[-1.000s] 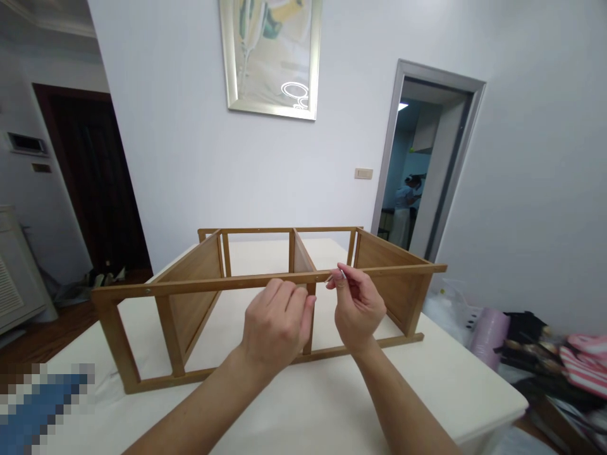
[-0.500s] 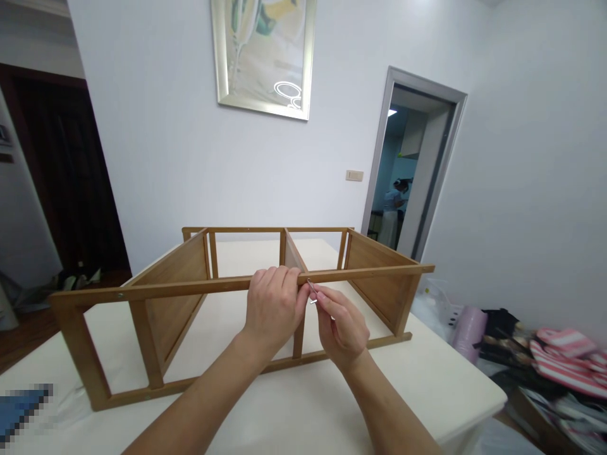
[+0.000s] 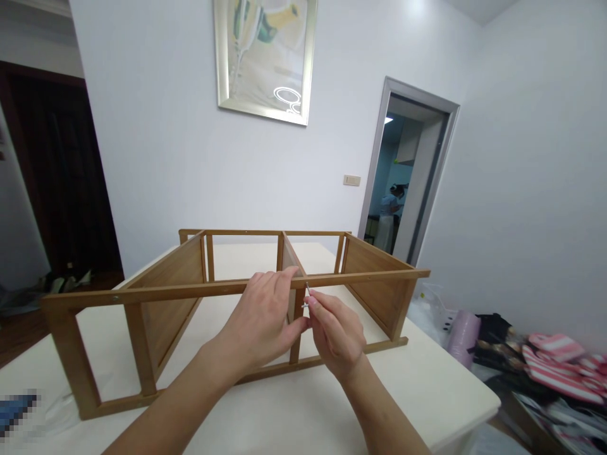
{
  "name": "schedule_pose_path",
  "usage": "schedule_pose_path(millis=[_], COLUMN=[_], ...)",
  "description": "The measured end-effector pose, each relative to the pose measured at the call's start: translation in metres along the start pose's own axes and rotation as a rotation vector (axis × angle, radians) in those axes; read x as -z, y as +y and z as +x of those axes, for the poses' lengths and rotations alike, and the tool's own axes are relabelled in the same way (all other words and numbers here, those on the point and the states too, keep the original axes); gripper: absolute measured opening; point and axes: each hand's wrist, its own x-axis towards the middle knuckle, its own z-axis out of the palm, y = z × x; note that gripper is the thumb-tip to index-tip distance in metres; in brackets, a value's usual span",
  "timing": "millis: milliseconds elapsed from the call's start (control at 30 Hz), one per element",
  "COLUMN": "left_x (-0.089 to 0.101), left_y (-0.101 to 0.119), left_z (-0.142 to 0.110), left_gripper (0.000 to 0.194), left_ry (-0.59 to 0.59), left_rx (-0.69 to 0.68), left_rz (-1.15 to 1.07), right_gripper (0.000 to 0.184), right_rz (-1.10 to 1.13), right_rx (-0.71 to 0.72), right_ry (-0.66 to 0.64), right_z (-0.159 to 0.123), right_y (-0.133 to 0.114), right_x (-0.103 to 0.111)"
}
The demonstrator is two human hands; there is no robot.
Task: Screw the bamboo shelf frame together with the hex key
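Observation:
A brown wooden shelf frame [image 3: 180,289] lies on its side on the white table [image 3: 265,417]. My left hand [image 3: 263,316] rests against the front rail near the middle divider, fingers stretched over it and the thumb held apart below, close to my right hand. Pinched in the fingers of my right hand [image 3: 336,328] is a small, thin metal hex key [image 3: 305,306]. Its upper end meets the front of the rail where the middle divider joins. My fingers partly cover the key, and the screw under its tip cannot be made out.
Beyond the table's right edge lie a rolled purple mat [image 3: 463,338], red-and-white striped cloth [image 3: 562,373] and other heaped items. A blurred blue thing [image 3: 14,411] is at the left. Through the doorway [image 3: 379,189] a person [image 3: 389,212] stands in another room.
My left hand has loosened: its thumb has dropped away from the rail and its fingers have straightened. The hex key's free end has swung left in my right hand. The view has shifted slightly.

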Motion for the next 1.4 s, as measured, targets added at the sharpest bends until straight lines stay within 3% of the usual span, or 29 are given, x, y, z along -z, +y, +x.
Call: schedule_pose_path(millis=[100,333,633,867,1133,1400], left_x=[0.009,0.009,0.004,-0.010,-0.009,-0.003], left_y=[0.001,0.002,-0.009,-0.010,-0.009,-0.007], left_z=[-0.001,0.002,-0.001,-0.001,0.001,0.000], left_gripper=[0.058,0.027,0.027,0.036,0.032,0.032], left_ry=[-0.046,-0.028,-0.031,0.101,0.080,0.023], left_rx=[0.003,0.042,-0.051,-0.065,-0.046,-0.053], left_rz=[-0.036,-0.064,-0.048,0.020,0.021,0.005], right_gripper=[0.041,0.036,0.036,0.039,0.034,0.037], right_rz=[0.021,0.072,0.073,0.059,0.047,0.072], right_rx=[-0.066,-0.090,0.004,-0.012,-0.034,0.034], right_ry=[0.031,0.054,-0.099,-0.042,-0.026,0.012], right_z=[0.002,0.001,0.001,-0.001,-0.003,-0.004], right_y=[-0.003,-0.001,0.006,0.005,0.006,0.008], right_x=[-0.002,-0.004,0.001,-0.005,-0.009,-0.004])
